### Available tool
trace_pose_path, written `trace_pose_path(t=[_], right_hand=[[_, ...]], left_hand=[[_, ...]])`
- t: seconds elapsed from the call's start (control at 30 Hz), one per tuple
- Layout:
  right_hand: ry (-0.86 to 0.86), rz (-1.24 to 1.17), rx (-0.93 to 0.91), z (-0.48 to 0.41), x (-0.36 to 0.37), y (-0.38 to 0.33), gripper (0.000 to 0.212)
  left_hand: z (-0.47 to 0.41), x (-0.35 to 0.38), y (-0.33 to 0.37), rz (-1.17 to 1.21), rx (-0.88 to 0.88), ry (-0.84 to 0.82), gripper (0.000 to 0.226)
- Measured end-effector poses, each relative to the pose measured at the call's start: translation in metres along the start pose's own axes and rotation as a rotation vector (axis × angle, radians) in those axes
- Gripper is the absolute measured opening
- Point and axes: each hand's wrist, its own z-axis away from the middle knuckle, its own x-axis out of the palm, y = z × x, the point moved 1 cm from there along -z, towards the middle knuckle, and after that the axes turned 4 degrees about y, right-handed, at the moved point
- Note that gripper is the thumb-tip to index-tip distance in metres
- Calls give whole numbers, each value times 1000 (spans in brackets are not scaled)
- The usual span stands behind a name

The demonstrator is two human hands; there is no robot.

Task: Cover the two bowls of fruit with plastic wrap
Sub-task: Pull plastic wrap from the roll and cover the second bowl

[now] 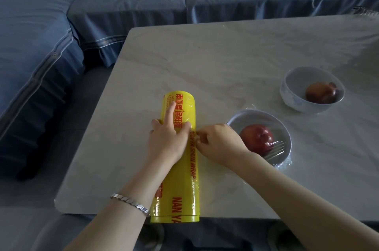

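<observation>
Long yellow plastic-wrap roll with red lettering (pixel 177 154) lies lengthwise on the pale marble tabletop (pixel 225 56), near end overhanging the 6 o'clock edge. I've got the left hand (pixel 167 140) flat on top, index finger stretched toward 12 o'clock, I'd say to stop the roll turning. Right hand (pixel 218 141) touches the roll's 3 o'clock side, grip narrow, fingertips pinched on what looks like the loose film edge; film too clear to confirm it's caught. Near white bowl with red apple (pixel 259 138), just beside the right hand at 3 o'clock, already has film over it. Far white bowl with reddish fruit (pixel 312 92), at 2 o'clock and well apart, looks uncovered. My guess: next sheet goes there.
</observation>
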Motion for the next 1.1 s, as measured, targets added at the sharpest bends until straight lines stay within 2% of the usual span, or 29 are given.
trace_pose_path(t=[0.03,0.07,0.13,0.3,0.43,0.5,0.57,0.63,0.7,0.8,0.87,0.9,0.97,1.1], right_hand=[[-5,-34,37,-1,-1,-2,11],[-14,-69,81,-1,-3,-5,12],[-26,-149,157,-3,-4,-9,23],[40,-417,347,-14,-7,-12,17],[21,-541,349,-14,-7,-9,27],[33,-731,379,-11,-14,-8,28],[69,-1039,456,-9,-29,-7,27],[137,-1168,454,-5,-42,0,26],[102,-1017,344,3,-50,5,24],[-163,-398,109,24,-50,0,20],[-308,-63,-48,36,-46,-9,32],[-351,8,-96,41,-44,-15,35],[-379,1,-115,47,-42,-23,31],[-317,-75,-75,51,-44,-22,26]], left_hand=[[0,0,0,3,2,1,62],[1,-1,1,5,5,3,62],[1,-2,0,6,6,3,62],[3,-5,-3,41,25,-11,64],[4,-7,-6,144,13,29,76],[4,-7,-7,170,-4,31,77],[4,-9,-8,197,-29,29,78],[6,-10,-10,210,-25,20,80],[12,-9,-14,198,-2,-18,90],[27,-6,-19,227,-17,-97,104],[31,-6,-23,297,-47,-103,107],[31,-6,-25,341,-61,-90,107],[29,-8,-25,396,-72,-50,103],[23,-16,-16,405,-48,36,95]])
